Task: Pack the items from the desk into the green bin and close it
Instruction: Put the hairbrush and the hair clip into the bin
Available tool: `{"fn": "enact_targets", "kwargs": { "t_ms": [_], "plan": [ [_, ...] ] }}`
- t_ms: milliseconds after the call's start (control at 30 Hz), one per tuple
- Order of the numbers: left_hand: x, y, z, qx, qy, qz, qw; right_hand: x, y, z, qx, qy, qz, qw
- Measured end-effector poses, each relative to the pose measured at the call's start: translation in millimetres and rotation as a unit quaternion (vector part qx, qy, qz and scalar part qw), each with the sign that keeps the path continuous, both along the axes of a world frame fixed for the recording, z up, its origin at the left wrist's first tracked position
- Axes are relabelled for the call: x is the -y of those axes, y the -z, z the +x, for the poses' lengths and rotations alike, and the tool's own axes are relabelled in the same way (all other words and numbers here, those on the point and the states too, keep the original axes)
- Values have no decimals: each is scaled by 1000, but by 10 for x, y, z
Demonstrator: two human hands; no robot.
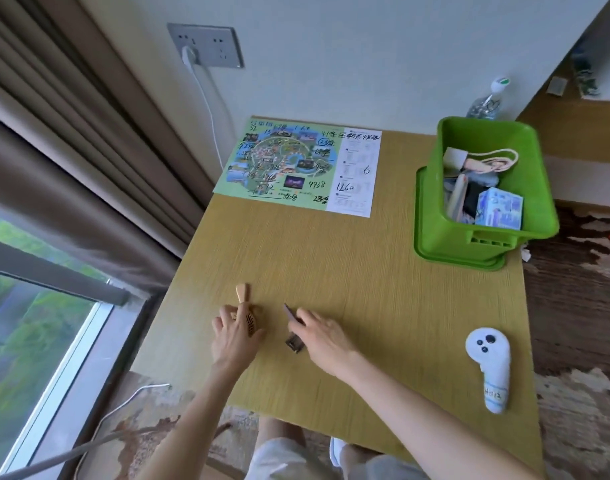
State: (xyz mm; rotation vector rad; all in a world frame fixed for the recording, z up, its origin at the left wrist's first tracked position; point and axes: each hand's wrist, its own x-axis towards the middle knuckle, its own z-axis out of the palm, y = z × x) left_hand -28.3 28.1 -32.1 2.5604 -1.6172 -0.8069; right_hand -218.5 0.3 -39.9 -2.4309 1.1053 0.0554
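Head view: on the yellow wood-grain table (383,289), the left hand (235,336) closes its thumb and fingers round the head of a wooden hairbrush (244,295), whose handle points away toward the wall. Just beside it, the right hand (319,336) pinches a small dark object (294,342) against the tabletop; what it is I cannot tell. The green bin (483,237) stands open at the far right corner on a flat green lid (422,216), already holding a blue-and-white box (501,209) and other things. At the far edge lies a printed map sheet (296,164) scrawled with black handwriting; "1260", "4968" and "6" can be read. A white controller (489,362) lies near the right edge, its handwritten label illegible.
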Motion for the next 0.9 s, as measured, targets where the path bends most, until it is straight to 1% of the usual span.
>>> {"fn": "enact_targets", "kwargs": {
  "t_ms": [100,233,333,467,567,633,700,767,833,900],
  "plan": [
    [69,-13,7,-10,-4,-1,1000,107,-44,-107,15,24,-8,1000],
    [303,-122,-39,-48,-19,20,998,431,-162,-278,53,104,-10,993],
    [644,-334,-189,-96,-17,-28,995,810,-392,-437,114,164,-16,980],
    [1290,-823,-579,-162,32,-117,979,1319,-970,-838,171,255,-122,944],
    [1731,-1240,-968,-232,80,-178,953,1576,-1445,-1240,192,327,-200,903],
    [1962,-1472,-1241,-267,113,-209,934,1688,-1675,-1532,203,373,-232,875],
    [2147,-1647,-1503,-287,142,-227,920,1786,-1788,-1818,196,426,-226,854],
    [2287,-1752,-1738,-303,167,-229,910,1877,-1787,-2045,179,461,-206,845],
    [2396,-1803,-1942,-320,185,-223,902,1970,-1716,-2181,160,466,-180,851],
    [2488,-1831,-2116,-328,203,-220,896,2048,-1600,-2265,125,452,-119,875]
  ]
}}
